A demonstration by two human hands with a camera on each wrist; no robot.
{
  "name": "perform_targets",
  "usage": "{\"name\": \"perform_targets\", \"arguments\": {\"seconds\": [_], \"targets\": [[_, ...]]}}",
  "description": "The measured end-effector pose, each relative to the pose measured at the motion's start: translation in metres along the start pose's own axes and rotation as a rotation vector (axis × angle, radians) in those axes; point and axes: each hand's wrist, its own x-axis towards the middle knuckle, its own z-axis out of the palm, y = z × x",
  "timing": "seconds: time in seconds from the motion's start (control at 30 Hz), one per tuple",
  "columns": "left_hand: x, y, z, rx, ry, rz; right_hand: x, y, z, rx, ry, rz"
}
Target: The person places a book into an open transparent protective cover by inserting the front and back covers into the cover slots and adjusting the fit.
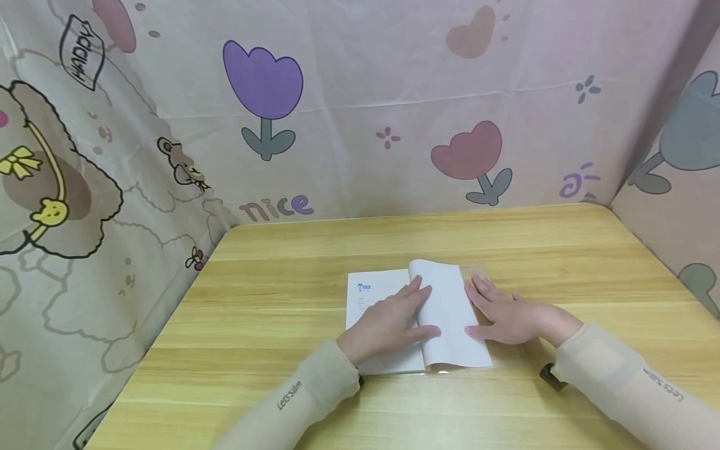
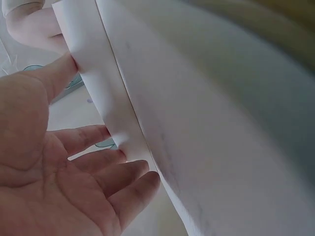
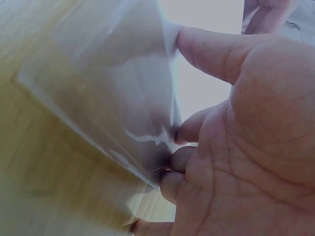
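Observation:
A thin book [image 1: 388,280] lies open on the table, its left page carrying a small blue heading and printed lines. At its right, a blank white leaf [image 1: 447,306] curves over from the spine. My left hand [image 1: 388,326] rests across the left page, with fingers and thumb spread on the leaf near the fold. The right hand [image 1: 506,317] lies at the leaf's right edge, fingertips touching it. Beneath that hand a clear plastic sheet [image 3: 113,93] sticks out past the paper; in the right wrist view the fingertips touch its edge. Both palms partly hide the book.
The book lies on a wood-grain table [image 1: 270,294]. A printed cloth [image 1: 360,156] with flowers and cartoon figures hangs behind the table and along both sides. Light sleeves [image 1: 320,381] cover both forearms, and a dark wrist device [image 1: 553,377] shows under the right one.

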Motion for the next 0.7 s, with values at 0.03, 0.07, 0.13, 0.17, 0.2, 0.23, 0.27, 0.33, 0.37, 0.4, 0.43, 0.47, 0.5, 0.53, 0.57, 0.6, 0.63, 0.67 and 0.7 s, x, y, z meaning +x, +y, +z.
{"name": "perform_targets", "arguments": {"seconds": [0.03,0.07,0.13,0.17,0.2,0.23,0.27,0.33,0.37,0.4,0.43,0.47,0.5,0.53,0.57,0.6,0.63,0.67,0.7], "targets": [[0.001,0.001,0.001,0.004,-0.001,0.002,0.0,0.0,0.0,0.0,0.003,-0.002],[0.002,0.001,0.001,0.007,-0.002,0.004,0.001,0.001,0.001,0.002,0.006,-0.005],[0.003,0.003,0.002,0.018,-0.004,0.007,0.002,0.003,0.002,0.007,0.013,-0.011],[0.004,0.003,0.003,0.026,-0.006,0.007,0.003,0.004,0.003,0.009,0.013,-0.012],[0.005,0.004,0.003,0.034,-0.008,0.008,0.004,0.005,0.004,0.01,0.016,-0.014],[0.005,0.004,0.003,0.041,-0.008,0.008,0.004,0.006,0.004,0.011,0.017,-0.016],[0.005,0.005,0.003,0.044,-0.011,0.007,0.004,0.006,0.005,0.011,0.018,-0.018],[0.005,0.006,0.003,0.048,-0.015,0.006,0.003,0.005,0.004,0.008,0.013,-0.013],[0.004,0.006,0.002,0.046,-0.019,0.006,0.003,0.004,0.004,0.007,0.01,-0.011],[0.003,0.006,0.001,0.041,-0.023,0.005,0.002,0.003,0.004,0.005,0.012,-0.011],[0.003,0.006,0.0,0.034,-0.029,0.003,0.002,0.002,0.003,0.002,0.009,-0.008],[0.002,0.006,-0.002,0.024,-0.036,-0.001,0.001,0.001,0.003,-0.001,0.009,-0.007],[0.001,0.005,-0.003,0.014,-0.041,-0.005,0.001,0.0,0.002,-0.003,0.008,-0.004],[0.0,0.004,-0.005,0.011,-0.048,-0.009,0.001,0.0,0.002,-0.003,0.008,-0.003],[0.0,0.002,-0.007,0.005,-0.056,-0.015,0.001,0.0,0.002,-0.002,0.009,-0.002],[0.0,0.0,-0.008,-0.002,-0.063,-0.021,0.001,0.0,0.002,0.0,0.01,-0.001],[-0.001,-0.002,-0.009,-0.007,-0.068,-0.03,0.001,0.0,0.002,0.003,0.01,0.0],[-0.001,-0.004,-0.01,-0.007,-0.069,-0.034,0.001,0.0,0.001,0.006,0.01,0.0],[-0.002,-0.006,-0.01,-0.003,-0.069,-0.037,0.001,0.0,0.001,0.009,0.01,0.001]]}}
